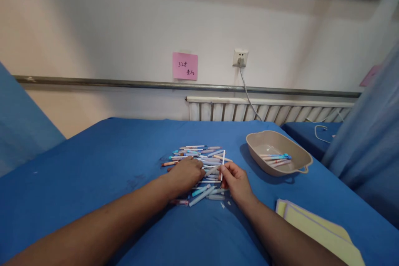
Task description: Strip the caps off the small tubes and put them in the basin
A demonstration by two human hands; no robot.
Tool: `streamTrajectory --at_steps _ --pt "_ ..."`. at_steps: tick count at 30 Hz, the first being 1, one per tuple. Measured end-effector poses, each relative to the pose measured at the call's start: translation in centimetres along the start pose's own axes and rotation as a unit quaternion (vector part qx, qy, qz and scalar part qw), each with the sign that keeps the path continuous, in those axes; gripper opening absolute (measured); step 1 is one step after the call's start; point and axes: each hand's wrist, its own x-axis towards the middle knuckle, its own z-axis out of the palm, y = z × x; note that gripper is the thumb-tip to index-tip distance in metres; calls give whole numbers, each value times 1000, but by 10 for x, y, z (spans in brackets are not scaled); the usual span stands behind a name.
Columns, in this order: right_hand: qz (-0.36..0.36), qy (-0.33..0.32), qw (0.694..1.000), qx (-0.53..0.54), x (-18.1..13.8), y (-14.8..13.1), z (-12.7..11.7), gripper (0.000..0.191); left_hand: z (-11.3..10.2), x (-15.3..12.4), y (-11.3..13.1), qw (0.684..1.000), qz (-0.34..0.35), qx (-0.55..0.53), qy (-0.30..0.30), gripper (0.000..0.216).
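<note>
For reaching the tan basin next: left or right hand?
Right, I'd judge. The right hand is on the side of the pen pile nearer the tan basin, already pinching a thin white stick. The left hand is farther away, its fingers at the pile.

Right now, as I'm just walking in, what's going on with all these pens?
A person's left hand is down among scattered pens on a blue cloth, while the right hand holds a slim white rod roughly upright. A few more pens lie in the beige basin to the right. Pale yellow sheets lie by the right forearm.
</note>
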Motion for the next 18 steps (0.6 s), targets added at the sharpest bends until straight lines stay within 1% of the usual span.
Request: streamTrajectory --at_steps 3,6,9,11,14,16,17,18 --pt "-3 4 1000 9 1 1 0 39 2 2 2 999 38 10 8 8" --pt "-9 -1 1000 12 1 3 0 38 5 4 1 998 42 -31 21 10" --pt "-16 0 1000 8 2 5 -2 38 4 3 -2 996 7 -80 28 9" --pt "-19 4 1000 11 3 4 -3 38 1 0 -4 995 -24 -94 37 9" --pt "-19 7 999 33 2 -3 -4 36 -4 -12 1 983 -103 -138 68 12" --pt "-22 -1 998 55 -2 -10 -1 35 -5 -23 13 958 -172 -210 92 18" --pt "-22 -11 998 66 -6 -14 2 34 -4 -28 21 906 -238 -329 115 19" --pt "-19 -23 997 76 -9 -17 5 34 -3 -33 30 840 -291 -439 131 20"
